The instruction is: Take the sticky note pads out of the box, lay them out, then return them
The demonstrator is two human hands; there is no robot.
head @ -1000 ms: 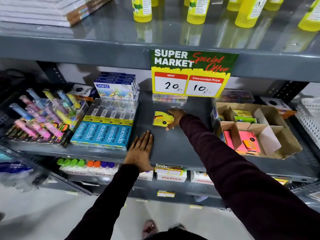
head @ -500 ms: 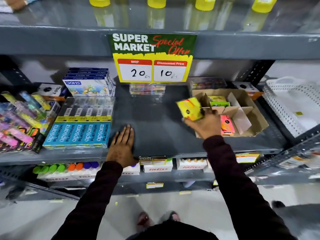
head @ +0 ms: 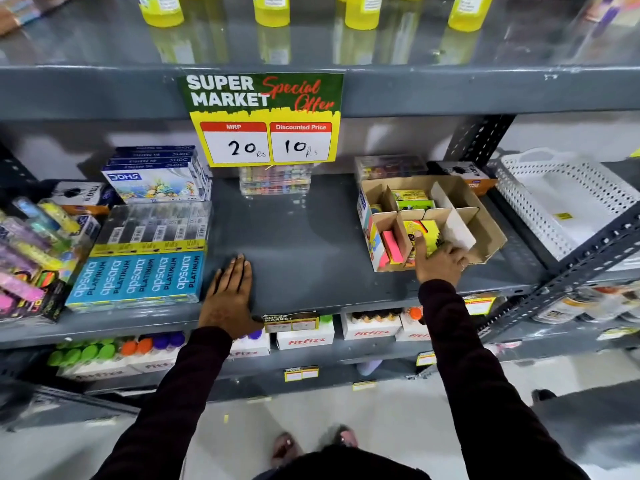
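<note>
A divided cardboard box (head: 485, 233) stands on the right of the grey shelf (head: 304, 244). My right hand (head: 440, 259) reaches into its front middle compartment and grips a yellow sticky note pad (head: 424, 232) there, forefinger stretched across the pad. A pink pad (head: 393, 244) stands in the compartment to the left. A yellow and green pad (head: 412, 199) lies in a rear compartment. My left hand (head: 230, 292) rests flat on the shelf's front edge, fingers together, holding nothing.
Blue Apsara pencil packs (head: 138, 275) and stacked Doms boxes (head: 156, 178) lie left of my left hand. A price sign (head: 265, 119) hangs from the upper shelf. A white perforated basket (head: 568, 202) sits at the right. Yellow bottles line the top shelf.
My right hand carried the yellow pad from the middle of the shelf rightwards and lowered it into the box's front compartment. My left hand stayed flat on the shelf.
</note>
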